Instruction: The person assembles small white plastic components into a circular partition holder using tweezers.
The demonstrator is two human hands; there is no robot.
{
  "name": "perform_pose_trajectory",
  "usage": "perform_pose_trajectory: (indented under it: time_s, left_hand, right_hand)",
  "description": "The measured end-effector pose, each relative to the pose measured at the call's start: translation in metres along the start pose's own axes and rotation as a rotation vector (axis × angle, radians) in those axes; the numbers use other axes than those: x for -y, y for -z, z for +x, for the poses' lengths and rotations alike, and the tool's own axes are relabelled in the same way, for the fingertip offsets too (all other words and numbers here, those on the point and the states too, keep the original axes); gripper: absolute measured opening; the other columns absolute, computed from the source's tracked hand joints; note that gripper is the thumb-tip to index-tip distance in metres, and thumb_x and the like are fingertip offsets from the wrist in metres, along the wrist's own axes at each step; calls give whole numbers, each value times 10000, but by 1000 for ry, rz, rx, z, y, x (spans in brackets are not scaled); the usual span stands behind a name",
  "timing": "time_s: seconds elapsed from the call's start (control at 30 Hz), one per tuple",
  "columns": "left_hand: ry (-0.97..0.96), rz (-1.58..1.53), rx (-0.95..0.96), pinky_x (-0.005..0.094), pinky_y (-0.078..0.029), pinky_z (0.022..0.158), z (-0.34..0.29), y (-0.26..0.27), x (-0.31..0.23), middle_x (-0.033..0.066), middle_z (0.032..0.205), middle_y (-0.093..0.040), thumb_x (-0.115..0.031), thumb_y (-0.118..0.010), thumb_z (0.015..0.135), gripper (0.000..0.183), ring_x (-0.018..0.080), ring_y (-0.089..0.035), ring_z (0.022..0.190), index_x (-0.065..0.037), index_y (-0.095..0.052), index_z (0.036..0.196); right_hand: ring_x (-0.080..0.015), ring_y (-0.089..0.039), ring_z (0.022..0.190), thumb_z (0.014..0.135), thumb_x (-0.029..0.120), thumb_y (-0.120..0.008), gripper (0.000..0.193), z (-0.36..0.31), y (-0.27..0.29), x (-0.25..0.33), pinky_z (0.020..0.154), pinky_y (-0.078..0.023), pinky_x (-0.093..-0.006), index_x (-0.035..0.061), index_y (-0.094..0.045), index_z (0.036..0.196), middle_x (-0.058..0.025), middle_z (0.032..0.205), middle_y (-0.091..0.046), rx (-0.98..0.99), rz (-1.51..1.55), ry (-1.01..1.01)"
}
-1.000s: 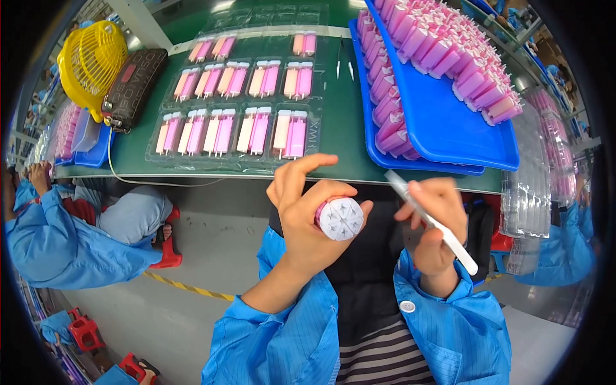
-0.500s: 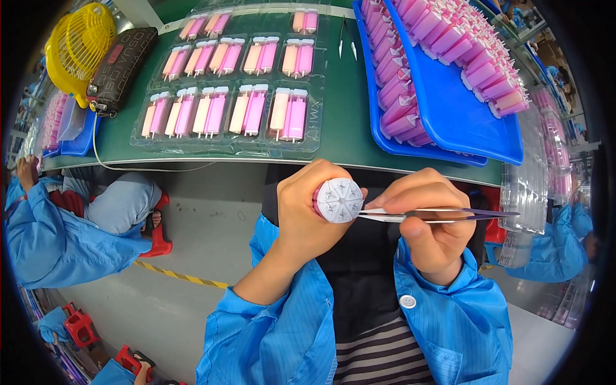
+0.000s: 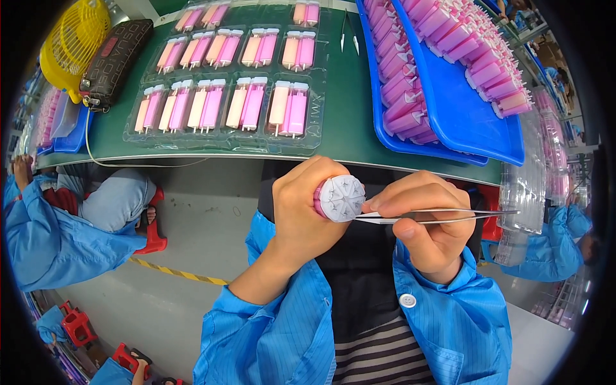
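Tweezers (image 3: 378,220) swung to white-ended bundle (image 3: 342,198), mid-frame; right hand (image 3: 441,236) pinches them, left hand (image 3: 301,208) encloses it; likely tweezing, next needing steadiness.

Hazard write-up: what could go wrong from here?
Tweezers in the right hand point at the white-ended bundle: a slip might scratch it.
The left hand clasps the bundle: a looser grip could let it slip.
The upper blue tray overlaps the lower blue tray: a bump might spill pink pieces.

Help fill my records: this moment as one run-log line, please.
left hand: grips pale-topped pink cluster | right hand: holds tweezers, tips at cluster's edge | green bench: clear tray, blue trays
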State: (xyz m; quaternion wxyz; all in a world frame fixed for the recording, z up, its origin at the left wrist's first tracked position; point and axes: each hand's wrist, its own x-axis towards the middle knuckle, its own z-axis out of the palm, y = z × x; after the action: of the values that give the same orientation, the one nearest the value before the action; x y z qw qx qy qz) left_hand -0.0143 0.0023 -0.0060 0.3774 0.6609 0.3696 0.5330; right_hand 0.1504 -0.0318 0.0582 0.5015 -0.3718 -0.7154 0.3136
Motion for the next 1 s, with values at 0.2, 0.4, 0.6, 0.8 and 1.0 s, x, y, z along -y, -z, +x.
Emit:
perform_pose_trajectory:
  time_s: [0.2,0.4,0.6,0.8,1.0]
  left_hand:
    - [-9,8,-21,253,-437,558,0,-1,0,37,712,-620,36,-810,683,210,120,-579,620,-34,-627,759]
    - [-42,40,-34,259,-434,556,0,-1,3,38,706,-614,29,-815,684,216,133,-575,614,-37,-625,764]
    - [-63,55,-41,269,-429,551,0,0,3,40,704,-608,31,-812,685,218,147,-570,610,-37,-620,762]
    - [-85,98,-50,273,-430,549,0,0,4,52,697,-602,33,-809,687,217,166,-574,603,-34,-618,765]
    - [-122,130,-88,279,-430,542,1,-1,3,64,686,-592,36,-800,683,214,185,-576,592,-30,-611,760]
  right_hand:
    - [-240,-702,752,800,58,-745,155,-3,-2,-5,664,-556,-295,-37,-688,909,-165,836,-697,-32,41,-8]
    - [-219,-686,713,789,20,-732,139,-1,-2,-5,624,-538,-275,-44,-686,904,-163,831,-695,-22,27,9]
    - [-215,-683,702,782,14,-733,134,-1,-2,-5,611,-532,-271,-46,-685,892,-159,824,-694,-15,0,20]
    - [-213,-681,701,795,4,-724,114,-3,-5,-7,606,-530,-274,-46,-680,888,-155,808,-695,-50,4,1]
    - [-199,-668,690,816,-1,-713,96,-9,-11,-13,598,-515,-264,-45,-679,894,-152,812,-697,-143,55,-8]
